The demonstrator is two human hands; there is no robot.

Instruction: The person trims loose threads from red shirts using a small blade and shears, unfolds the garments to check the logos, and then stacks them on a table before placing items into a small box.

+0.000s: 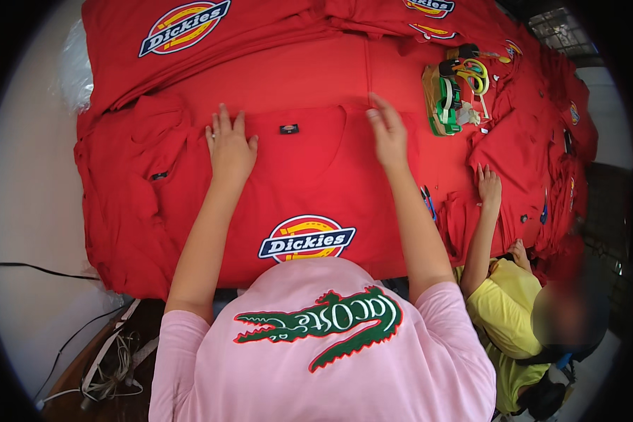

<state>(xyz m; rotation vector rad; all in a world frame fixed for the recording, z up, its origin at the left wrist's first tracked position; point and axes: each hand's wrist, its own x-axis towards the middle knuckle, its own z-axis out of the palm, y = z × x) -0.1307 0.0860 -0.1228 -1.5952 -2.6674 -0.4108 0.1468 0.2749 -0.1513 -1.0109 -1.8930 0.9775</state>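
Note:
A red T-shirt (pixel 295 169) lies spread in front of me, its neckline at the far side with a small dark label inside the collar. A colourful printed logo (pixel 307 238) sits on its chest, close to my body. My left hand (pixel 232 146) rests flat near the left shoulder of the shirt, fingers spread, with a ring on one finger. At the right shoulder, my right hand (pixel 389 133) is slightly blurred, its fingers extended and holding nothing. Whether it touches the cloth I cannot tell.
More red shirts (pixel 130 186) lie heaped at left, with a folded stack (pixel 218 60) along the far side. A small box (pixel 444 105) at right holds yellow-handled scissors (pixel 473 76) and tape. A co-worker's hand (pixel 489 186) touches red cloth at right. Cables (pixel 116 359) hang at lower left.

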